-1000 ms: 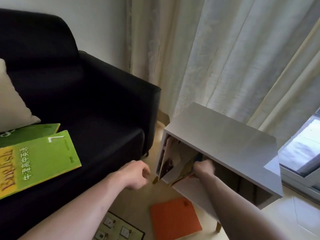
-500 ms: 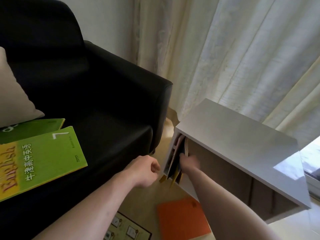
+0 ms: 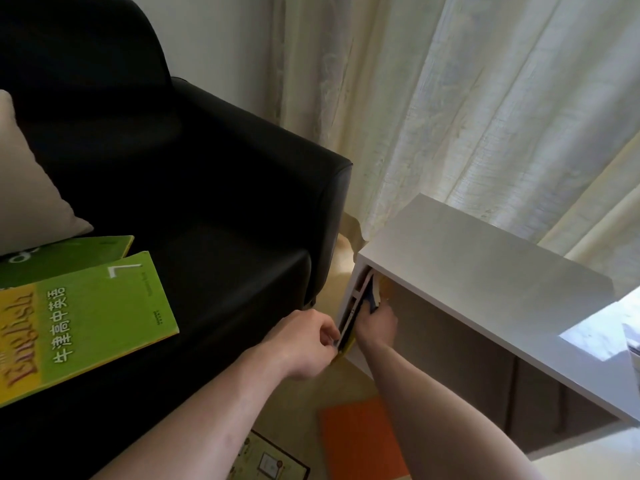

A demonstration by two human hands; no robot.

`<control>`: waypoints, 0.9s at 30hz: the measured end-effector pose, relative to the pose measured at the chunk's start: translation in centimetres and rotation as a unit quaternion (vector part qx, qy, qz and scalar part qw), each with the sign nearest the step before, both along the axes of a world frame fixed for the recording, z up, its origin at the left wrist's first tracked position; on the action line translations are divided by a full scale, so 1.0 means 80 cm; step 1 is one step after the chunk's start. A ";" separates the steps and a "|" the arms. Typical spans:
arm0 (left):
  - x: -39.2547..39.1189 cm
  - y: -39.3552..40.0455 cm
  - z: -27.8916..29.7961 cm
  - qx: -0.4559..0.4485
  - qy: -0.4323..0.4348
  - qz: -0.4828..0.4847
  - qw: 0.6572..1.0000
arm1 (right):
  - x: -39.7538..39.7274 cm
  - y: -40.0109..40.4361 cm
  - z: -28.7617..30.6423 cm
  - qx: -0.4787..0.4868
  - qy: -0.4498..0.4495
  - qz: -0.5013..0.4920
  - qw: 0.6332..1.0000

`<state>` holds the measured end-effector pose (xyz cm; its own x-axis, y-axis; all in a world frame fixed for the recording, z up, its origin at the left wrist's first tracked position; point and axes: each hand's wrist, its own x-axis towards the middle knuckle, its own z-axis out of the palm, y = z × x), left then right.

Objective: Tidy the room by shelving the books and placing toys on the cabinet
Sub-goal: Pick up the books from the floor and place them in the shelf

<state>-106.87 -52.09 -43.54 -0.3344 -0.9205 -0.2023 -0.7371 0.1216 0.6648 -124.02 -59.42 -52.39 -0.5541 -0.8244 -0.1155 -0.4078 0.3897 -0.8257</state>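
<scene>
**Books going upright at the left end of the cabinet**

Head view: the right hand (image 3: 375,322) is reaching inside the white cabinet (image 3: 485,271), fingers curled against the shelved books (image 3: 360,306) and pressing them toward the cabinet's left wall. A second ago those books were leaning loosely across the opening; now they are standing nearly upright, packed tight at the left end of the shelf, a blue cover and a yellow edge showing. The left hand (image 3: 304,341) is coming in too: earlier it was hanging back as a loose fist short of the cabinet, and now it is sitting right at the front left corner, fingers curled, fingertips touching the outer edges of the books. Whether it is actually pinching one, I cannot tell.

The camera is also shifting, so the cabinet top is filling more of the right side than before, and a bright patch of light is lying at its right end.

On the black sofa (image 3: 207,202), the green English textbook (image 3: 79,323) is lying flat at the front left of the seat, overlapping a second green book (image 3: 69,251) tucked under the pale cushion (image 3: 27,188). Both are lying where they were a second ago.

Down on the floor, an orange book (image 3: 356,441) is lying flat below the right forearm, just in front of the cabinet, and a dark-bordered printed board (image 3: 266,462) is showing beside it at the bottom edge. Curtains (image 3: 450,98) are hanging behind the cabinet.
</scene>
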 end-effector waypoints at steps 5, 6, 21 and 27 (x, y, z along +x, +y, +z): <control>-0.001 0.002 -0.002 -0.002 -0.004 -0.007 1.000 | -0.007 -0.011 -0.015 0.050 -0.012 0.055 0.997; 0.000 0.002 -0.002 -0.002 -0.003 -0.009 1.000 | -0.008 -0.015 -0.017 0.053 -0.008 0.059 0.997; 0.013 -0.003 -0.008 0.014 -0.001 -0.003 1.000 | -0.015 -0.053 -0.047 0.043 0.083 0.004 0.996; 0.010 -0.006 -0.006 0.014 0.003 -0.005 1.000 | -0.020 -0.039 -0.041 -0.018 0.097 -0.007 0.995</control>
<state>-106.10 -52.55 -44.02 -0.3454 -0.9109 -0.2255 -0.7316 0.1109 0.6726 -125.63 -62.56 -55.70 -0.5745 -0.8182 0.0239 -0.5560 0.3686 -0.7450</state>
